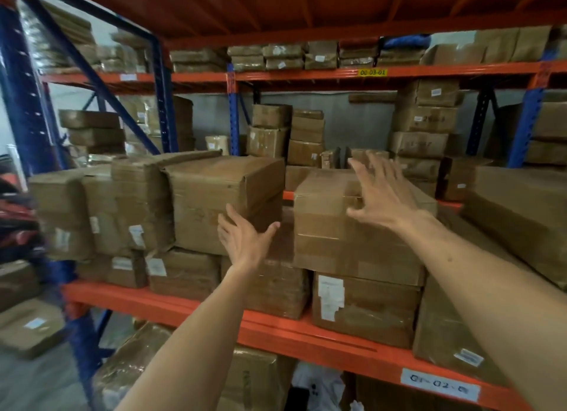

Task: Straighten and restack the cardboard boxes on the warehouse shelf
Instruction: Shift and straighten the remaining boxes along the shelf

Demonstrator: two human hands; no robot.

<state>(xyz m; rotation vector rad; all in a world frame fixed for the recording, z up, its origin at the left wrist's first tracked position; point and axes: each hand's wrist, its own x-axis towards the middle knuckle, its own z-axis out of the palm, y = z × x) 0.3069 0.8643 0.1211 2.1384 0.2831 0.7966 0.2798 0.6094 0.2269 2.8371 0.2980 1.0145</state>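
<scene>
Brown cardboard boxes are stacked two layers high on an orange shelf beam (190,303). A large dented box (214,189) sits in the upper layer, turned slightly askew. My left hand (242,239) is open at its lower right front corner, fingers spread, touching or just off the cardboard. To the right lies a taped box (331,235) on top of a labelled box (365,309). My right hand (380,196) is open with fingers spread, over the taped box's top near its front edge. Neither hand grips anything.
More boxes (101,208) crowd the shelf left of the dented one, and a long box (518,208) lies at the right. Blue uprights (18,82) frame the rack. Further racks of boxes (423,119) stand behind. Boxes (30,324) lie on the floor at the left.
</scene>
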